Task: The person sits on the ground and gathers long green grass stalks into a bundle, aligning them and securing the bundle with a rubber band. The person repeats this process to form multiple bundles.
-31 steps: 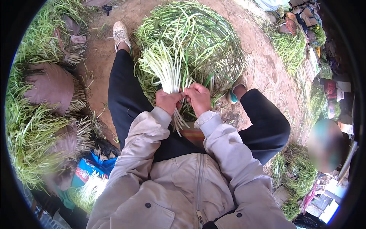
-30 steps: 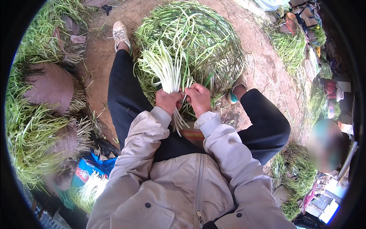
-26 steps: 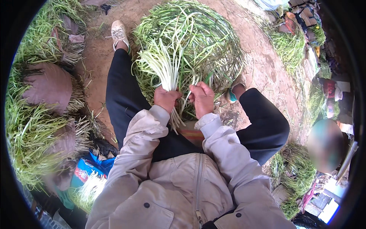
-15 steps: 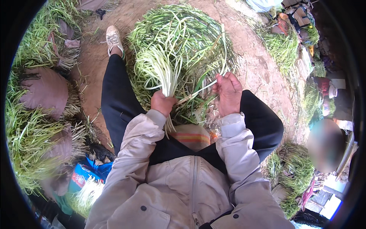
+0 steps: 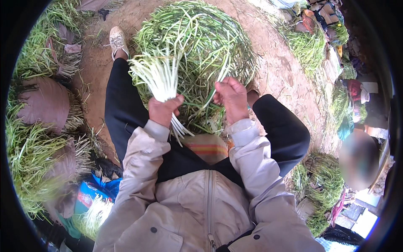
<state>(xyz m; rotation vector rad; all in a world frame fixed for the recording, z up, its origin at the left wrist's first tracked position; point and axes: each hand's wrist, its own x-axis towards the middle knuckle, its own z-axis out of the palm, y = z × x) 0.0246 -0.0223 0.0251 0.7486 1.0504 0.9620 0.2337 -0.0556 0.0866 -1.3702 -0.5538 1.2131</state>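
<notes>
My left hand (image 5: 164, 110) is closed round a bunch of long shoots (image 5: 161, 77). Their pale stems fan out above the fist, and several thin white ends stick out below it. To its right, my right hand (image 5: 232, 97) pinches a thin green stalk (image 5: 211, 95) between thumb and fingertips. That stalk runs up toward the heap and down past the fingers; its lower end is hard to follow. Both hands are over the near side of a large round heap of green stalks (image 5: 201, 38) on the ground between my legs.
A striped sack (image 5: 205, 147) lies under my hands, close to my lap. Cloth-wrapped bundles of greens (image 5: 46, 103) line the left side, above a blue bag (image 5: 98, 187). More greens (image 5: 308, 46) and a person (image 5: 359, 159) are at the right. Bare earth (image 5: 285, 77) surrounds the heap.
Both hands have shifted left, and the bunch now tilts further left. The stalk that stretched from my right hand toward the left now hangs more steeply by the right fingers.
</notes>
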